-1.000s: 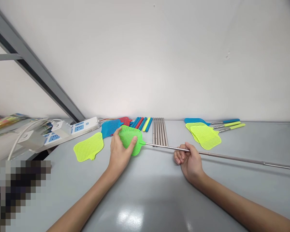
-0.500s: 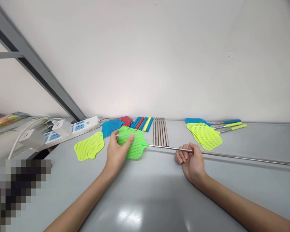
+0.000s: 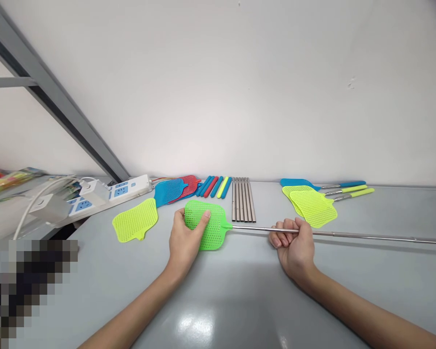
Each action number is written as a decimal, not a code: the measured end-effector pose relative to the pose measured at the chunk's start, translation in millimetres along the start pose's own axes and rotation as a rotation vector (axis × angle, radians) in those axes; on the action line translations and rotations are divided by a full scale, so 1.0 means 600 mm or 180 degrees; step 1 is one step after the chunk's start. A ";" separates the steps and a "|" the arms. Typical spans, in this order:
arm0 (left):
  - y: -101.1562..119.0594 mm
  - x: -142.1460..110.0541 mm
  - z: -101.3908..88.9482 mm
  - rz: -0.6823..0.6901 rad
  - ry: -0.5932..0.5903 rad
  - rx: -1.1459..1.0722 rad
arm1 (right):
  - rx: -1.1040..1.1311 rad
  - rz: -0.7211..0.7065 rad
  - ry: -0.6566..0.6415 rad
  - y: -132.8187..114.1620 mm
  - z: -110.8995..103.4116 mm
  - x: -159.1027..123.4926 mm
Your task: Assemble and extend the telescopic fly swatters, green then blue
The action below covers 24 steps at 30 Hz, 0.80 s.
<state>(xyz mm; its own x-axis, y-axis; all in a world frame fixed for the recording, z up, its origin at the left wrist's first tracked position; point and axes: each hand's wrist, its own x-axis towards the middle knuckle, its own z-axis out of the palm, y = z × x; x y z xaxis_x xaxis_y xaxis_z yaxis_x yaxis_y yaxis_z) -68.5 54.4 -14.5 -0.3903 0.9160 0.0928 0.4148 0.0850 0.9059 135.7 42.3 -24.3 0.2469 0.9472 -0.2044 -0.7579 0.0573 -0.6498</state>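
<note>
- Observed a broad, matte white wall (image 3: 218, 97) at the back, with small scuffs toward the right.
- Observed a smooth grey counter (image 3: 232, 300) across the foreground, glossy near the lower edge.
- Noted a diagonal grey metal frame (image 3: 56, 97) at upper left, sloping down to the counter's rear edge.
- Recorded a long, thin, silver metal rod (image 3: 370, 236) nearly level over the counter, thicker in steps toward the right, leaving view there.
- Found three steel-shafted swatters at right rear: one blue swatter (image 3: 301, 183), two overlapping yellow-green swatters (image 3: 318, 208), grips pointing right.
- Found a white plastic power strip (image 3: 140, 186) with blue sockets at left rear.
- Noted right hand (image 3: 296, 247) palm up, fingers curled around the silver rod.
- Noted left hand (image 3: 183, 242) pinching, thumb on the upper face, other fingers behind.
- Located the green perforated plastic swatter head (image 3: 214, 232) in that pinch, neck meeting the rod's thin end; depth of seating not discernible.
- Logged loose perforated heads: one yellow-green head (image 3: 136, 220) flat at left, blue heads (image 3: 169, 191) and red heads (image 3: 192, 182) overlapping behind.
- Logged slim silver metal tubes (image 3: 243, 201), side by side behind the rod.
- Logged slanted blue, red and yellow handle sleeves (image 3: 217, 186) between tubes and red heads.
</note>
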 end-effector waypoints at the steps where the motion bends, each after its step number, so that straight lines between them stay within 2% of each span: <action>1: 0.000 -0.002 0.001 0.0008 -0.0025 0.0034 | -0.0024 0.0003 -0.0001 0.000 0.000 -0.001; 6: 0.005 -0.015 0.004 0.0012 -0.0051 0.0064 | -0.0130 -0.0022 0.0010 0.000 0.003 -0.003; 14: 0.027 -0.039 0.006 0.0177 -0.0433 -0.0309 | -0.0058 0.0007 0.0071 0.000 0.004 -0.006; 19: 0.038 -0.033 -0.001 0.0293 -0.0587 -0.0512 | -0.0157 -0.0097 0.0017 -0.001 0.002 -0.005; 21: 0.044 -0.023 -0.007 0.0156 -0.0763 -0.0703 | -0.0204 -0.0174 0.0024 -0.001 0.001 -0.004; 24: 0.052 -0.003 -0.023 -0.0239 -0.1289 -0.1123 | -0.0225 -0.0181 -0.0011 0.000 -0.002 -0.002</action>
<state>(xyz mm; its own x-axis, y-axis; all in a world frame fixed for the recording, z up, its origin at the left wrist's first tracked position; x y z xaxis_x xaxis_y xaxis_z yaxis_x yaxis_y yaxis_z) -66.0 50.2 19.4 -0.0314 0.9962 -0.0812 0.0696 0.0832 0.9941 135.9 40.8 -24.6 0.2862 0.9442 -0.1631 -0.6981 0.0889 -0.7104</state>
